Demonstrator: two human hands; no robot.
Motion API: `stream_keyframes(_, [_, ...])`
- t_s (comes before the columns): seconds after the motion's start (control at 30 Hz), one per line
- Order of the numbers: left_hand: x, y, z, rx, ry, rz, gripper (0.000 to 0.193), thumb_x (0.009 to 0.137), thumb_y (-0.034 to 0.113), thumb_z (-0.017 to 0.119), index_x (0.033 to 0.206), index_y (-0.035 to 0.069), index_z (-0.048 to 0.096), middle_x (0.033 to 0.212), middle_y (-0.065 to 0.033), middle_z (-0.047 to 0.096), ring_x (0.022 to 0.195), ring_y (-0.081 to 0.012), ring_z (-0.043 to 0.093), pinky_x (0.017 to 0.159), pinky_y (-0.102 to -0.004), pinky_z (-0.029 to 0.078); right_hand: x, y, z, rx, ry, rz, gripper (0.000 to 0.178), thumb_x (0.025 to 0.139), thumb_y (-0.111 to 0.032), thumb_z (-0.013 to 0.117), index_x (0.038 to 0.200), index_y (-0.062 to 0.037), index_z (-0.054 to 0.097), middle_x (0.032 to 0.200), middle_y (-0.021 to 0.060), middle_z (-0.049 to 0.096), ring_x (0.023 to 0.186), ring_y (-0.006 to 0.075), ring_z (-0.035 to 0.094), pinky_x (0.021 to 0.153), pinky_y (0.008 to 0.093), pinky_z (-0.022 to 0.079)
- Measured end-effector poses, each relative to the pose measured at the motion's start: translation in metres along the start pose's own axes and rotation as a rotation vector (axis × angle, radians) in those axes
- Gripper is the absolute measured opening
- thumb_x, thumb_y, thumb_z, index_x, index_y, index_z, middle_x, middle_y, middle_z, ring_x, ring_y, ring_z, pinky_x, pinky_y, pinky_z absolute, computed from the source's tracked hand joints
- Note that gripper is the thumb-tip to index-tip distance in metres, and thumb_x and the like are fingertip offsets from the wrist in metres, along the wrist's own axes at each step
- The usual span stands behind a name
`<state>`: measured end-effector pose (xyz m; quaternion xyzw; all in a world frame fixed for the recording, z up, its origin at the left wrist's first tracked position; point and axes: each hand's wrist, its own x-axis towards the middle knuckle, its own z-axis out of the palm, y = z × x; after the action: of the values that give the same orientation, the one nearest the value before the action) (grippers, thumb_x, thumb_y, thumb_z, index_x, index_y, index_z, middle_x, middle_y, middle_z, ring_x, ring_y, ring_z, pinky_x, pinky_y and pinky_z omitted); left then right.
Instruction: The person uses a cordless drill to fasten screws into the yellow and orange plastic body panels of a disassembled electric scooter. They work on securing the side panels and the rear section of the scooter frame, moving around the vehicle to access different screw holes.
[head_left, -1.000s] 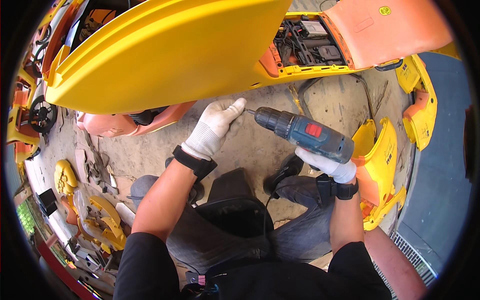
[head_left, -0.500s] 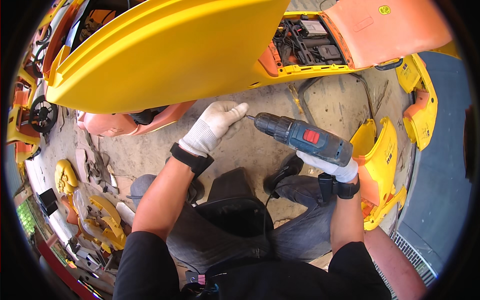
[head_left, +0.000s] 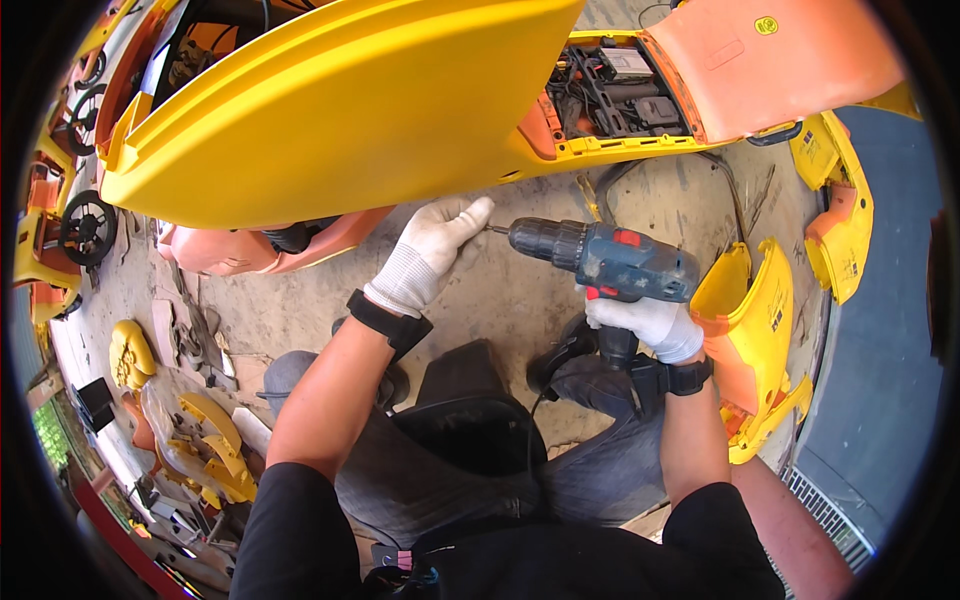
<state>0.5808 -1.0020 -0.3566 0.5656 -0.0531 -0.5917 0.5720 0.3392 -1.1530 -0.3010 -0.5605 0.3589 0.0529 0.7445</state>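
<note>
My right hand (head_left: 660,326), in a white glove, grips a dark blue cordless drill (head_left: 632,266) with red switches. The drill lies nearly level, its chuck and thin bit (head_left: 497,229) aimed left. Close to the bit's tip is my gloved left hand (head_left: 432,245), with thumb and fingers pinched together. Whatever the pinch holds, if anything, is hidden. Above both hands spreads a large yellow body panel (head_left: 350,115) of a small vehicle. Its open compartment (head_left: 620,85) shows black parts and wiring beside a raised orange seat (head_left: 775,60).
Yellow and orange panels (head_left: 757,320) stand at the right beside a blue-grey surface (head_left: 885,330). Loose yellow parts (head_left: 215,440) lie at the lower left. A black steering wheel (head_left: 88,228) shows at the far left. Another person's bare limb (head_left: 795,530) reaches in at the lower right.
The drill has rolled in my right hand, so its handle and trigger now show below the body. My left hand stays pinched near the bit, almost unmoved.
</note>
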Motion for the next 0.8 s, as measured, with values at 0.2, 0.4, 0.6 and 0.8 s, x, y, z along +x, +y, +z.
stream_keyframes(0.2, [0.001, 0.002, 0.001, -0.209, -0.003, -0.029, 0.051, 0.103, 0.047, 0.047, 0.093, -0.001, 0.061, 0.068, -0.0058, 0.058, 0.052, -0.0129, 0.05, 0.048, -0.0248, 0.039, -0.001, -0.006, 0.001, 0.021, -0.005, -0.031, 0.039, 0.08, -0.009, 0.078, 0.116, -0.0045, 0.063, 0.099, 0.003, 0.067, 0.08, 0.0105, 0.061, 0.072, 0.0283, 0.054])
stream_keyframes(0.4, [0.003, -0.003, -0.004, -0.221, 0.007, 0.008, 0.045, 0.103, 0.042, 0.05, 0.096, -0.001, 0.061, 0.076, -0.0067, 0.061, 0.06, -0.0126, 0.054, 0.054, -0.025, 0.043, -0.005, -0.009, -0.011, 0.068, 0.065, -0.063, 0.038, 0.079, -0.009, 0.077, 0.114, -0.0022, 0.063, 0.095, 0.0052, 0.067, 0.076, 0.0125, 0.063, 0.07, 0.0284, 0.054])
stream_keyframes(0.6, [0.006, -0.005, -0.01, -0.153, 0.015, 0.019, 0.027, 0.101, 0.026, 0.054, 0.097, 0.0, 0.06, 0.081, -0.0053, 0.061, 0.065, -0.0115, 0.054, 0.058, -0.0242, 0.044, -0.002, -0.023, -0.062, -0.059, 0.302, -0.067, 0.035, 0.08, -0.012, 0.075, 0.111, -0.0021, 0.065, 0.096, 0.0044, 0.068, 0.077, 0.0146, 0.064, 0.073, 0.03, 0.053])
stream_keyframes(0.8, [0.006, -0.001, -0.014, -0.218, 0.051, 0.055, 0.02, 0.099, 0.019, 0.056, 0.099, 0.0, 0.06, 0.083, -0.0054, 0.062, 0.066, -0.0114, 0.054, 0.059, -0.0241, 0.045, 0.031, -0.018, -0.094, -0.149, 0.375, -0.03, 0.031, 0.081, -0.017, 0.073, 0.109, -0.0046, 0.067, 0.086, 0.0022, 0.066, 0.07, 0.0128, 0.062, 0.066, 0.0281, 0.052])
